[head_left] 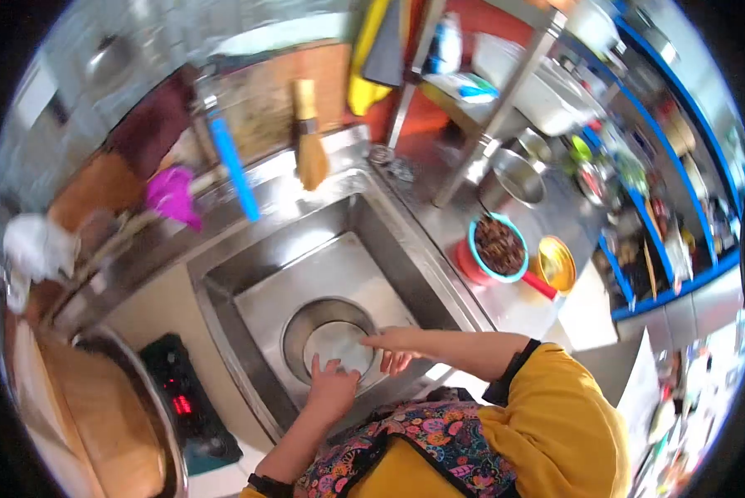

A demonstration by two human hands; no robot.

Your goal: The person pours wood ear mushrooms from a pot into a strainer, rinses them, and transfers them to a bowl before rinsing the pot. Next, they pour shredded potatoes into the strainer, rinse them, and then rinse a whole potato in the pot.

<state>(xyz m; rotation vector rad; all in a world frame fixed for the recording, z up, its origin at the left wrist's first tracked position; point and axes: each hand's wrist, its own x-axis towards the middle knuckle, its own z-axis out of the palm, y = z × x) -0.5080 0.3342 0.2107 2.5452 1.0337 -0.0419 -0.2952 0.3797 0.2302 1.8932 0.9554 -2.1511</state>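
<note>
A blue hose points at the sink, apparently keeping water handy; the left hand, fingers spread, overlaps a metal pot on the sink floor, perhaps steadying it; the right hand, loosely curled, overhangs its rim.

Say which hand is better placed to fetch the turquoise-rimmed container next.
Probably the right hand: it is nearer the turquoise-rimmed container, which stands right of the sink, while the left hand is farther off.

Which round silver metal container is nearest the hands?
The container in the rectangular steel sink, left hand and right hand at its rim; the other silver containers stand on the steel counter.
</note>
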